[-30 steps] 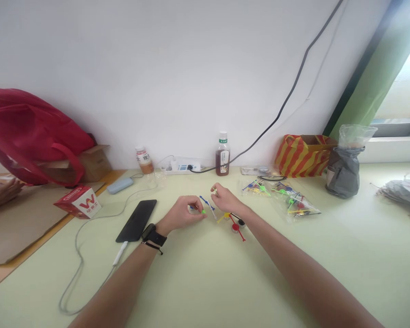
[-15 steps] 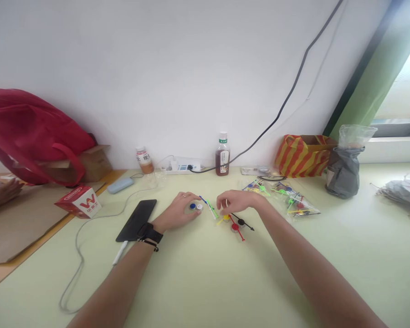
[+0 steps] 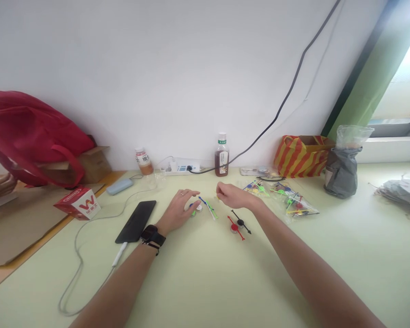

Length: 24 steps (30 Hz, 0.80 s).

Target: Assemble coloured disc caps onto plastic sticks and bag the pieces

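Note:
My right hand (image 3: 235,197) is closed in a pinch above the table, with a bit of the yellow arrow spinner (image 3: 217,196) showing at its fingertips. My left hand (image 3: 178,212) rests with thumb and fingers apart around small round bases, among them a white disc (image 3: 199,207) and a green one (image 3: 193,212), partly hidden by the thumb. Between my hands lie loose blue, green and white arrows (image 3: 210,209) side by side. Nearer to me, a red arrow spinner (image 3: 234,227) sits beside a black arrow spinner (image 3: 240,222).
Clear bags of coloured spinners (image 3: 295,200) lie to the right. A dark drink bottle (image 3: 222,157) and a power strip (image 3: 181,166) stand by the wall. On the left are a phone (image 3: 135,222), its cable, a red-and-white box (image 3: 78,202) and another person's hand (image 3: 2,187).
My right hand has lifted the yellow spinner away from beside the red one and closed around it. The left thumb has shifted over the discs, where a green one now shows.

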### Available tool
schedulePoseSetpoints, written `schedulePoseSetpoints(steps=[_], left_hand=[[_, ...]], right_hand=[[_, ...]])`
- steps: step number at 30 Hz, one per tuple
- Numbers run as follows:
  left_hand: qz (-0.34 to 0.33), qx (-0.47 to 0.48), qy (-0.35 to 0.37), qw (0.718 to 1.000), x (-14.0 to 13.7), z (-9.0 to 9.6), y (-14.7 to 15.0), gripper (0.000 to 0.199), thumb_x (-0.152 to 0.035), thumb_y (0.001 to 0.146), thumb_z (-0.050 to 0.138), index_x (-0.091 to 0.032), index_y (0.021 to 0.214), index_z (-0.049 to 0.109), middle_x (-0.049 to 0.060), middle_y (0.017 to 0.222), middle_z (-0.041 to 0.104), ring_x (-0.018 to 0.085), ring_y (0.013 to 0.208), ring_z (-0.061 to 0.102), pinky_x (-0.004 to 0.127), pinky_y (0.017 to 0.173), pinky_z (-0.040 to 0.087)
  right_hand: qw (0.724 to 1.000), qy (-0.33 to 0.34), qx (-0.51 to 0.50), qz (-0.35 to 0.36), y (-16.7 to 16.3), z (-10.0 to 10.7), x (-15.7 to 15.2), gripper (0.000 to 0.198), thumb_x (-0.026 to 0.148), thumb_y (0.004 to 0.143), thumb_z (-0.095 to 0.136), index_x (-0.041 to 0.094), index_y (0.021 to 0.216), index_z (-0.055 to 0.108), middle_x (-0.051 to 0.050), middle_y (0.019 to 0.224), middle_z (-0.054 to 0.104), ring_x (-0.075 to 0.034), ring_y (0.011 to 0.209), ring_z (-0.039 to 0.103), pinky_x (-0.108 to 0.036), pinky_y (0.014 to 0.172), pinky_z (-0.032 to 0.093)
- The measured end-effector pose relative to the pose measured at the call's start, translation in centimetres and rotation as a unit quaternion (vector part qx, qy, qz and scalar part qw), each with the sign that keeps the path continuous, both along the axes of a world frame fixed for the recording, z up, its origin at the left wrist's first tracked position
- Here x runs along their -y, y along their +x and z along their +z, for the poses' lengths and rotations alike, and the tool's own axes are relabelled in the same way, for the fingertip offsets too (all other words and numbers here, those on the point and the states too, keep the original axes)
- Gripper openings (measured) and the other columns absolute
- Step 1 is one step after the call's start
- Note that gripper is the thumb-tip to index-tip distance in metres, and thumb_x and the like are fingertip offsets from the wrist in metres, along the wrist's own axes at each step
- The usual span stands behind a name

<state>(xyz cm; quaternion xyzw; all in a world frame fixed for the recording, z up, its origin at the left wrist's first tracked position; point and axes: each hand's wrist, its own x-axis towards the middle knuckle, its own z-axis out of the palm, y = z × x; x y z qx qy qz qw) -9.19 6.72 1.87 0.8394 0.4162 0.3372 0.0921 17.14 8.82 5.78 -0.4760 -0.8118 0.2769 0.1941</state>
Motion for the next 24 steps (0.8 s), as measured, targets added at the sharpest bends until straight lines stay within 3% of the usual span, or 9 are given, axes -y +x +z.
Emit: schedulePoseSetpoints(steps=[4, 9, 14, 20, 24], left_hand=[[-0.018, 0.067, -0.018, 0.997, 0.8, 0.5, 1.5, 0.037, -0.039, 0.101, 0.057, -0.027, 0.137, 0.059, 0.007, 0.131, 0.067, 0.024, 0.117, 0.061, 0.042, 0.103, 0.05], [-0.055, 0.139, -0.061, 0.987, 1.3, 0.5, 2.9, 0.036, -0.04, 0.097, 0.065, -0.026, 0.131, 0.062, 0.006, 0.124, 0.07, 0.021, 0.104, 0.069, 0.037, 0.093, 0.056], [-0.064, 0.172, -0.076, 0.98, 1.0, 0.4, 2.9, 0.022, -0.036, 0.097, 0.063, -0.022, 0.114, 0.068, 0.008, 0.111, 0.072, 0.02, 0.094, 0.072, 0.036, 0.088, 0.059], [-0.087, 0.171, -0.059, 0.98, 1.0, 0.6, 2.4, 0.021, -0.032, 0.096, 0.064, -0.023, 0.114, 0.07, 0.009, 0.112, 0.072, 0.022, 0.098, 0.071, 0.036, 0.087, 0.06], [-0.074, 0.168, -0.054, 0.982, 1.1, 0.5, 2.4, 0.019, -0.034, 0.094, 0.065, -0.022, 0.109, 0.072, 0.008, 0.105, 0.075, 0.021, 0.092, 0.072, 0.035, 0.085, 0.061]], right_hand=[[0.993, -0.021, -0.113, 0.004, -1.9, 0.1, 0.3, 0.009, 0.016, 0.094, 0.048, 0.023, 0.1, 0.048, -0.001, 0.092, 0.066, -0.014, 0.074, 0.062, -0.025, 0.065, 0.048], [0.959, -0.092, -0.262, 0.052, -3.7, -0.3, 0.9, 0.024, 0.003, 0.08, 0.053, 0.021, 0.095, 0.05, 0.003, 0.082, 0.063, -0.012, 0.069, 0.062, -0.025, 0.065, 0.052], [0.945, -0.127, -0.291, 0.073, -3.9, -0.2, 1.1, 0.02, 0.002, 0.082, 0.052, 0.02, 0.09, 0.052, 0.002, 0.079, 0.066, -0.013, 0.07, 0.066, -0.027, 0.071, 0.056], [0.937, -0.161, -0.297, 0.092, -3.7, 0.0, 1.4, 0.018, 0.005, 0.083, 0.054, 0.021, 0.091, 0.05, 0.002, 0.081, 0.067, -0.013, 0.072, 0.068, -0.027, 0.074, 0.057], [0.968, -0.104, -0.215, 0.072, -3.9, -0.2, 1.4, 0.014, 0.01, 0.085, 0.051, 0.022, 0.092, 0.048, 0.003, 0.08, 0.065, -0.012, 0.07, 0.064, -0.024, 0.069, 0.052]])
